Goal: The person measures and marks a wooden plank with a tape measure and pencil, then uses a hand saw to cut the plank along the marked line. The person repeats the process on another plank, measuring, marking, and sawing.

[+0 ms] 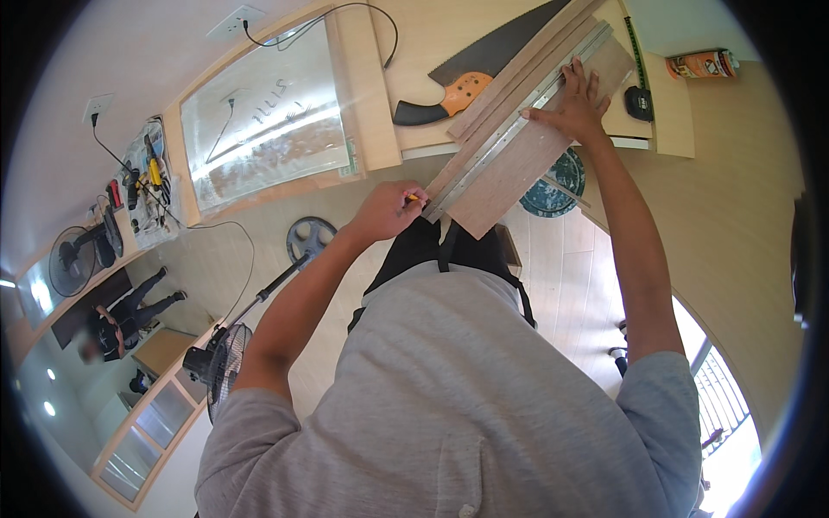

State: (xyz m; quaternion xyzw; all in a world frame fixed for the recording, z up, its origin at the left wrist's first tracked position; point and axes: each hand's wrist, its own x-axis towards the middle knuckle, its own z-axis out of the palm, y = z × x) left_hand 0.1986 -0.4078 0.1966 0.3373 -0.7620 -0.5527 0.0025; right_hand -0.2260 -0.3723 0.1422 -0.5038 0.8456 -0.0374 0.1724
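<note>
My left hand [393, 210] is closed on a small yellow pencil-like tool [414, 198] at the lower end of a long metal straightedge [488, 147]. The straightedge lies diagonally along a wooden board [503, 176], which overhangs the worktop's front edge. Near its upper end, my right hand [575, 105] presses on it with fingers spread. Narrow wooden strips [509, 81] lie alongside. Beyond them rests a handsaw [446, 101] with an orange and black handle. A black tape measure [639, 104] sits right of the board, beside an orange tube [695, 65].
A glass panel [259, 129] on wood stands left of my work. Tools [138, 181], fans [73, 259] and cables line the left side. A round-based stand [309, 243] and a teal disc [553, 197] are below. Another person [117, 324] is at far left.
</note>
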